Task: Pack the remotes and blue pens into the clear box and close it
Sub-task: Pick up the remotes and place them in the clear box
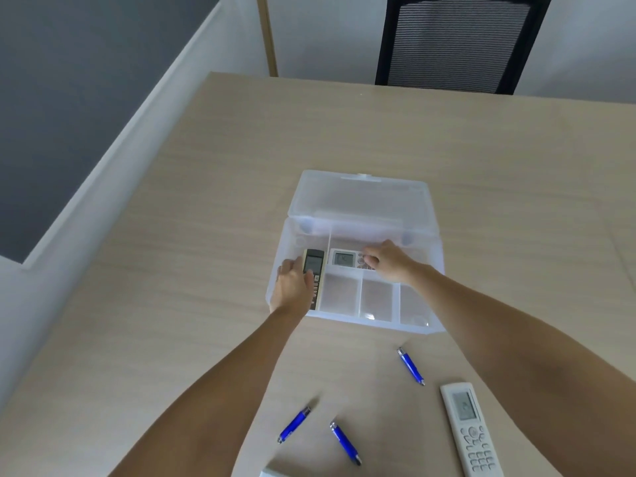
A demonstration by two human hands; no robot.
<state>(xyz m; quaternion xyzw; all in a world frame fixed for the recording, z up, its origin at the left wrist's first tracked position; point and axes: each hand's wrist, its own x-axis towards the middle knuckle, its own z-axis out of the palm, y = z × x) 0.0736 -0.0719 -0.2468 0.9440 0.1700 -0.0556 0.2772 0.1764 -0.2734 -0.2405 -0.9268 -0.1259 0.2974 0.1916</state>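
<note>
The clear box [418, 323] stands open on the table, its lid [361, 201] laid back behind it. My left hand [292, 287] grips a black remote [314, 261] in the box's long left compartment. My right hand [390, 261] rests on a white remote [344, 259] lying across the rear compartment, fingers curled over its buttons. Another white remote [469, 428] lies on the table near right. Three blue pens lie in front of the box: one on the left [294, 425], one in the middle [345, 444], one further back on the right [411, 366].
The box's three small front compartments [377, 297] hold nothing. A black mesh chair [457, 43] stands at the table's far side. The table's left edge runs diagonally beside a grey floor. A pale object [272, 472] peeks in at the bottom edge.
</note>
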